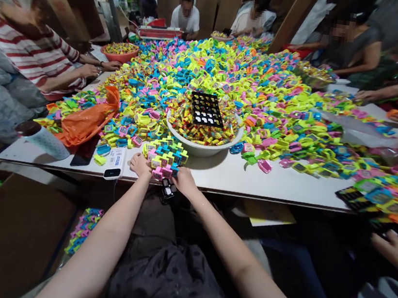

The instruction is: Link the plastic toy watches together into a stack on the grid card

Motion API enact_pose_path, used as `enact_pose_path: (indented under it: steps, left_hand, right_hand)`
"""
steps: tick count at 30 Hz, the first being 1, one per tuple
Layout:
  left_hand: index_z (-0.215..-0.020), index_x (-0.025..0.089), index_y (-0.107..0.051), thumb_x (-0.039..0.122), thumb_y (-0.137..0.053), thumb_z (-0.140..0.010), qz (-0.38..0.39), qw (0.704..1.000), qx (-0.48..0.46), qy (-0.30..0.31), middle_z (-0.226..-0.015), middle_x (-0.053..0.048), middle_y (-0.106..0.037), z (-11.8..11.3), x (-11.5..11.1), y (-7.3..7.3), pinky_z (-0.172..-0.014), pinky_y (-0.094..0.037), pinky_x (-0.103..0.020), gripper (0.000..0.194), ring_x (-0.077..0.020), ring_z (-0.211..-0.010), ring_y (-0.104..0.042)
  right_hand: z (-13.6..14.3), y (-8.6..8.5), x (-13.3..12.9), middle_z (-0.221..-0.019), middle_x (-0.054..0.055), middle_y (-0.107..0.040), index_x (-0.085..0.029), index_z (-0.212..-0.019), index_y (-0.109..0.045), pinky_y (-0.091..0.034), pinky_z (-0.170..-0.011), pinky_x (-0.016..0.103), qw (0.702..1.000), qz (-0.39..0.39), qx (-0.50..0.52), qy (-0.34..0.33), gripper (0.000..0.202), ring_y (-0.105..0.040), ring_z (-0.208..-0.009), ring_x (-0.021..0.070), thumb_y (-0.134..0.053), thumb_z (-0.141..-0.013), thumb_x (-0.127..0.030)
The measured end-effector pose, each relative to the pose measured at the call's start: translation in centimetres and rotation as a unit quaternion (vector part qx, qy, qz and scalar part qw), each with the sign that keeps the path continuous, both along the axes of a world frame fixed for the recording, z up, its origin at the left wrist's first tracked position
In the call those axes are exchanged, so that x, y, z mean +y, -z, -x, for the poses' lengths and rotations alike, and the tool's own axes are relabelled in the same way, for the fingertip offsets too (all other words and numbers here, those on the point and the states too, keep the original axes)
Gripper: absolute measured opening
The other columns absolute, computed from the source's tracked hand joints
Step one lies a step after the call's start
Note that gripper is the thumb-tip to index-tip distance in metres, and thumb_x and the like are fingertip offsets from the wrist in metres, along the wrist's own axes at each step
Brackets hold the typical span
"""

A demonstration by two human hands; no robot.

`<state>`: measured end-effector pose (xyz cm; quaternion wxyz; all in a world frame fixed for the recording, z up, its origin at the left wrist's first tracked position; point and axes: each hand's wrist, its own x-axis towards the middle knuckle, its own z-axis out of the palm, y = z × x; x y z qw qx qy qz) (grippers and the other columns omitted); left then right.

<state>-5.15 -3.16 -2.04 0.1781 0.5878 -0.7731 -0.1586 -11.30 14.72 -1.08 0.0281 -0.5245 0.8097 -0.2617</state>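
Both the left hand (140, 164) and the right hand (184, 181), fingers curled, grip a stacked cluster of yellow, blue and pink plastic toy watches (165, 158) at the white table's edge (253, 181), before a white bowl (202, 148).

head-worn view, facing down, table (253, 180) near

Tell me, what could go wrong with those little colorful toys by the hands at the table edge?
1. The small stack of toys sits close to the table edge, between the left hand and right hand; a nudge might tip pieces off.
2. A black piece pokes past the edge under the right hand and may drop.
3. The white bowl is heaped full just behind; a bump could spill it.
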Motion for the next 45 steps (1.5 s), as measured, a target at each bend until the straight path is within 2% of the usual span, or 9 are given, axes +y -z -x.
enact_pose_path:
  steps: [5, 11, 15, 21, 25, 29, 32, 39, 45]
  left_hand:
    - [-0.092, 0.023, -0.056, 0.024, -0.041, -0.082, 0.001, 1.0, -0.013, 0.008, -0.115, -0.004, -0.045, -0.1, 0.1, -0.2, -0.092, -0.031, -0.037, 0.018, -0.0211, -0.109, -0.038]
    - [-0.092, 0.022, -0.055, 0.024, -0.041, -0.082, 0.0, 1.0, -0.014, 0.014, -0.116, -0.005, -0.045, -0.2, 0.2, -0.2, -0.094, -0.029, -0.036, 0.018, -0.0211, -0.11, -0.037]
    - [-0.092, 0.022, -0.055, 0.025, -0.041, -0.082, 0.005, 1.0, -0.015, 0.016, -0.116, -0.004, -0.045, -0.2, 0.0, 0.0, -0.095, -0.028, -0.036, 0.017, -0.0206, -0.11, -0.037]
    - [-0.092, 0.023, -0.056, 0.026, -0.043, -0.081, 0.006, 1.0, -0.014, 0.014, -0.116, -0.004, -0.045, -0.2, 0.0, 0.0, -0.092, -0.031, -0.036, 0.017, -0.0213, -0.109, -0.038]
    - [-0.089, 0.022, -0.056, 0.026, -0.045, -0.08, 0.005, 1.0, -0.008, 0.014, -0.115, -0.004, -0.045, -0.2, 0.2, -0.2, -0.091, -0.031, -0.035, 0.014, -0.0211, -0.108, -0.038]
    - [-0.087, 0.021, -0.056, 0.025, -0.045, -0.08, 0.01, 1.0, -0.005, 0.013, -0.114, -0.004, -0.046, -0.2, 0.2, -0.3, -0.093, -0.029, -0.036, 0.013, -0.0213, -0.108, -0.038]
    - [-0.088, 0.022, -0.055, 0.027, -0.045, -0.081, 0.005, 1.0, -0.007, 0.015, -0.114, -0.004, -0.045, -0.2, 0.2, -0.3, -0.092, -0.031, -0.036, 0.014, -0.0211, -0.108, -0.038]
    - [-0.092, 0.022, -0.055, 0.025, -0.042, -0.082, -0.001, 1.0, -0.011, 0.011, -0.113, -0.005, -0.046, -0.2, 0.1, -0.3, -0.089, -0.033, -0.036, 0.017, -0.0217, -0.107, -0.039]
    - [-0.097, 0.022, -0.054, 0.03, -0.045, -0.082, -0.008, 1.0, 0.001, 0.007, -0.113, -0.006, -0.046, -0.2, 0.0, -0.1, -0.091, -0.032, -0.037, 0.02, -0.022, -0.108, -0.038]
  right_hand:
    - [0.0, 0.3, -0.1, -0.087, 0.009, -0.059, -0.015, -0.093, -0.062, -0.032, -0.073, 0.027, 1.0, 0.021, -0.006, 0.0, 0.02, -0.049, -0.086, 0.018, -0.048, -0.08, -0.023]
    - [-0.3, 0.7, -0.2, -0.095, 0.009, -0.057, -0.016, -0.094, -0.062, -0.036, -0.077, 0.028, 0.998, 0.055, -0.033, 0.019, 0.021, -0.047, -0.089, 0.0184, -0.05, -0.078, -0.022]
    - [-0.1, 1.1, -0.4, -0.097, 0.007, -0.059, -0.018, -0.097, -0.062, -0.037, -0.08, 0.028, 0.996, 0.074, -0.042, 0.009, 0.023, -0.048, -0.092, 0.0182, -0.05, -0.078, -0.019]
    - [0.0, 0.8, -0.2, -0.096, 0.008, -0.059, -0.018, -0.098, -0.062, -0.036, -0.08, 0.029, 0.997, 0.059, -0.042, 0.017, 0.023, -0.049, -0.093, 0.019, -0.05, -0.079, -0.025]
    - [-0.4, 0.1, -0.2, -0.096, 0.007, -0.059, -0.019, -0.095, -0.062, -0.034, -0.078, 0.029, 0.998, 0.026, -0.048, 0.042, 0.021, -0.048, -0.093, 0.0198, -0.053, -0.076, -0.024]
    - [-0.9, 0.0, -0.5, -0.099, 0.007, -0.058, -0.019, -0.1, -0.059, -0.032, -0.078, 0.028, 0.994, 0.035, -0.071, 0.072, 0.029, -0.048, -0.094, 0.0188, -0.058, -0.071, -0.022]
    - [-1.1, 0.4, -0.7, -0.093, 0.007, -0.059, -0.016, -0.094, -0.06, -0.032, -0.076, 0.026, 0.992, 0.039, -0.09, 0.079, 0.023, -0.049, -0.092, 0.0176, -0.056, -0.072, -0.018]
    - [-0.4, 1.4, -0.6, -0.092, 0.008, -0.06, -0.015, -0.09, -0.061, -0.035, -0.079, 0.027, 0.992, 0.084, -0.089, 0.034, 0.019, -0.05, -0.093, 0.0178, -0.055, -0.073, -0.02]
    - [0.2, 1.8, -0.6, -0.09, 0.008, -0.061, -0.015, -0.09, -0.062, -0.038, -0.079, 0.026, 0.99, 0.105, -0.091, -0.013, 0.018, -0.052, -0.088, 0.0165, -0.053, -0.075, -0.02]
